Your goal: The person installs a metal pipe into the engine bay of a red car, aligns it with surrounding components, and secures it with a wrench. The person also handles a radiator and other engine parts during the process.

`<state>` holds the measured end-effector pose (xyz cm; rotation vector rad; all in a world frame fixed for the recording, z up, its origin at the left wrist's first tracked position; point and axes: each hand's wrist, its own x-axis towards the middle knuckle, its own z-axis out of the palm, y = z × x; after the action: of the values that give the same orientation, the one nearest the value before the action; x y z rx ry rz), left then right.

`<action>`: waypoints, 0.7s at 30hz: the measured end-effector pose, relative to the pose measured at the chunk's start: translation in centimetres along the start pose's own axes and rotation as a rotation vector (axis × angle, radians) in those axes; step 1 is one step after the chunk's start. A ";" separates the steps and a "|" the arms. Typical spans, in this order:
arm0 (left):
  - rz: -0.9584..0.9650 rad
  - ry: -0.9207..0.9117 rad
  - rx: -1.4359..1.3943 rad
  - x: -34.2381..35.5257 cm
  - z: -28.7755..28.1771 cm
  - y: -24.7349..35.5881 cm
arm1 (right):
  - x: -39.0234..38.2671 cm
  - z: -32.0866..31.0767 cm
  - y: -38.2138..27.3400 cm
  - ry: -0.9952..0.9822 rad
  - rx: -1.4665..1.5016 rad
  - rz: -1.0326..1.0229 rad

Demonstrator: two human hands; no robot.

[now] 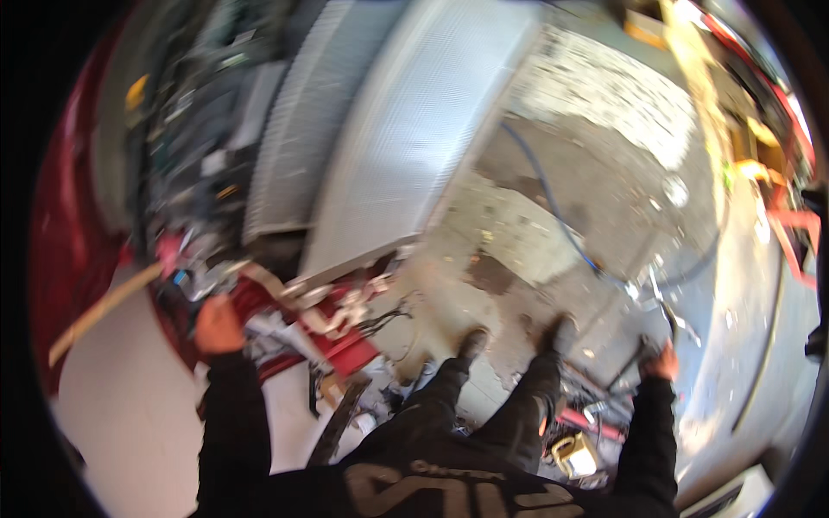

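Observation:
My left hand [220, 326] is at the left, smeared by motion, beside torn, crumpled parts at the front of a red vehicle. Whether its fingers hold anything does not show. My right hand [663, 361] is low at the right, its fingers closed around a dark curved object [670, 321] that is too blurred to name. Between the hands and further away, a large silver finned radiator [414, 121] leans across the vehicle's front, with a second grey finned panel [315, 112] behind it. A broken red body piece [350, 352] lies below the radiator's lower end.
The open engine bay [203, 129] is at the far left. A blue hose [540, 177] crosses the stained concrete floor [518, 233]. By my feet lie a cream jug [574, 455] and assorted bars. A red metal frame [793, 226] stands at the right edge.

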<state>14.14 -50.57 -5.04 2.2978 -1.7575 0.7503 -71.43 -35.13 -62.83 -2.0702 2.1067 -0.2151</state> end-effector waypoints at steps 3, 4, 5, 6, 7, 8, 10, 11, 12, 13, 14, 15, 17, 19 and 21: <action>0.096 0.064 -0.006 1.1 -0.9 3.7 | -1.5 -11.8 -1.7 -0.085 0.702 0.746; 0.066 0.047 -0.079 1.7 -1.7 4.5 | -1.9 -16.7 -2.9 -0.156 1.137 0.955; 0.100 0.082 -0.075 2.3 -2.5 5.0 | -2.4 -21.2 -5.0 -0.154 1.134 0.832; 0.119 0.098 -0.097 2.5 -3.2 5.3 | -2.7 -25.5 -7.2 -0.192 0.990 0.720; 0.137 0.117 -0.127 2.7 -3.7 5.4 | -3.0 -29.8 -9.6 -0.201 0.873 0.579; 0.150 0.144 -0.138 2.8 -3.9 5.8 | -3.3 -33.4 -11.8 -0.172 0.854 0.491; 0.129 0.133 -0.170 2.4 -4.5 5.3 | -4.2 -41.9 -15.4 -0.246 0.744 0.366; 0.093 0.136 -0.157 2.1 -4.4 5.4 | -4.7 -45.9 -16.4 -0.346 0.655 0.340; 0.086 0.143 -0.168 1.8 -4.3 5.3 | -5.4 -49.0 -18.1 -0.267 0.789 0.425; 0.064 0.152 -0.180 1.7 -4.2 5.3 | -5.2 -52.3 -19.1 -0.292 0.613 0.316; 0.053 0.151 -0.215 1.5 -4.2 5.2 | -5.5 -55.7 -20.2 -0.292 0.698 0.333; 0.045 0.143 -0.249 1.4 -4.4 5.1 | -6.0 -58.4 -21.6 -0.293 0.785 0.349; 0.055 0.196 -0.380 1.6 -5.2 4.9 | -5.0 -62.8 -24.5 -0.170 0.597 -0.043; 0.081 0.310 -0.576 1.7 -6.9 5.2 | -3.8 -67.1 -27.5 -0.082 0.456 -0.408; 0.062 0.178 -0.896 0.3 -9.4 6.2 | -3.0 -70.4 -31.0 -0.121 0.381 -0.428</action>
<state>5.60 -48.81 2.15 1.5270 -1.6139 0.0976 -57.25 -34.39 12.80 -2.1947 1.4005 -0.4908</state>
